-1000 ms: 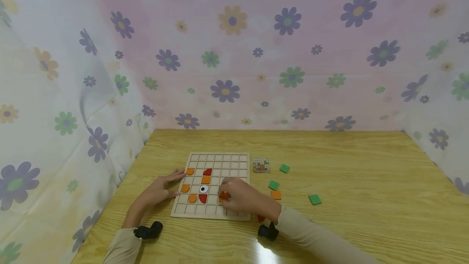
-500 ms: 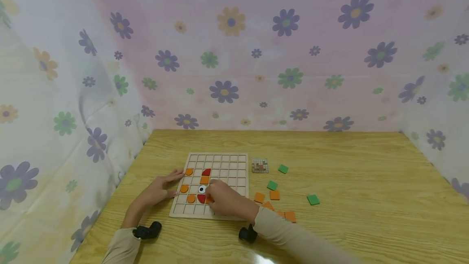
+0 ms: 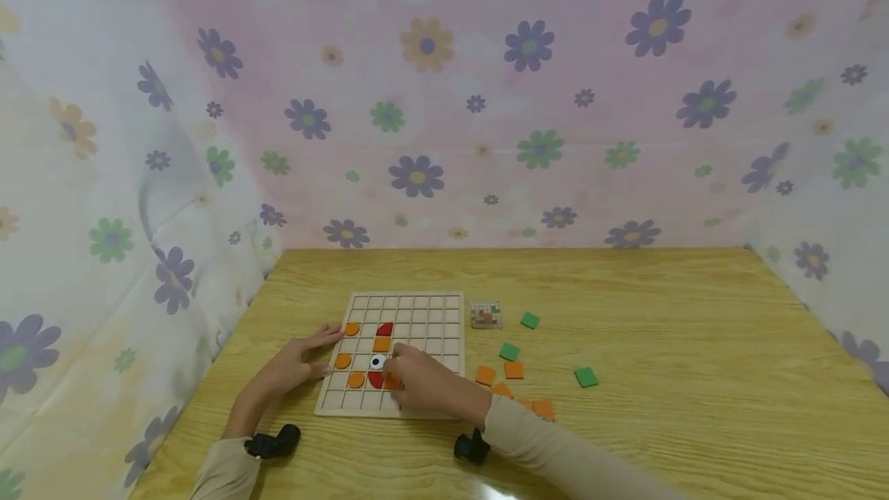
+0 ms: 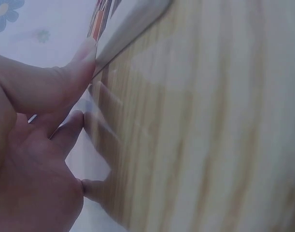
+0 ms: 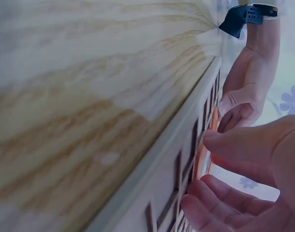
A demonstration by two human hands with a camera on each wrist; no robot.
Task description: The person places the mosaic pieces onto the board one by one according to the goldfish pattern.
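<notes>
A pale wooden grid board (image 3: pixel 354 403) lies on the table. In its cells sit several orange discs (image 3: pixel 343 361), two red quarter-round pieces (image 3: pixel 385 329), an orange square (image 3: pixel 381 344) and a white disc with a black dot (image 3: pixel 378 362). My right hand (image 3: pixel 425 381) pinches an orange square tile (image 3: pixel 393 383) at a cell right of the lower red piece; the fingers partly hide it. In the right wrist view, thumb and fingertips stand either side of orange at the board. My left hand (image 3: pixel 288 365) rests at the board's left edge, fingers extended, thumb (image 4: pixel 84 55) against the rim.
Right of the board lie a small pattern card (image 3: pixel 486 315), several loose orange tiles (image 3: pixel 514 370) and green square tiles (image 3: pixel 586 376). Some orange tiles are partly behind the right forearm. Black wrist cameras (image 3: pixel 274 442) hang close above the table. A flowered cloth (image 3: pixel 479 122) encloses the back and sides.
My right hand has moved left across the board with the orange tile, to beside the lower red piece, uncovering loose orange tiles. The left hand stays put. The head view has shifted slightly.
</notes>
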